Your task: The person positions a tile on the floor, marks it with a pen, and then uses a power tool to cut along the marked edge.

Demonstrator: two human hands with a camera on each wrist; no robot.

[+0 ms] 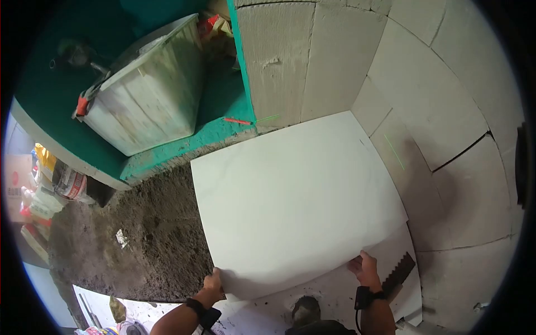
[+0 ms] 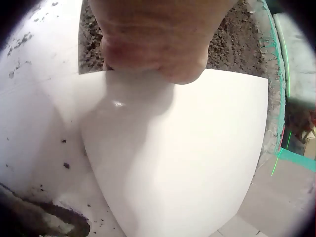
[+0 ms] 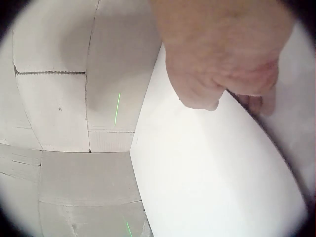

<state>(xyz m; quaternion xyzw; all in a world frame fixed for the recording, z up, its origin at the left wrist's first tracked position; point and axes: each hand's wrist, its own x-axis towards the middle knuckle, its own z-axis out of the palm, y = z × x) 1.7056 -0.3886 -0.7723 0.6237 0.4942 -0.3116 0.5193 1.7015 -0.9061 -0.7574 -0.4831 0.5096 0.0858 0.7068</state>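
My left hand point(image 1: 211, 287) pinches the near-left corner of the tile point(image 1: 301, 195), my right hand point(image 1: 366, 269) pinches its near edge. It lies ahead of both, by the right edge of bare mortar point(image 1: 162, 229), long axis seemingly sideways.

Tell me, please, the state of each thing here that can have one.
White slab: held, contact underneath hidden.
Left hand: gripping the slab beside its near left corner.
Right hand: holding the slab's near edge.
Dark crumbly layer: rough, uneven.
White bin: open-topped, stained.
Toothed tool: lying loose, unheld.
Red stick: lying on the green ledge.
Green light line: lit.
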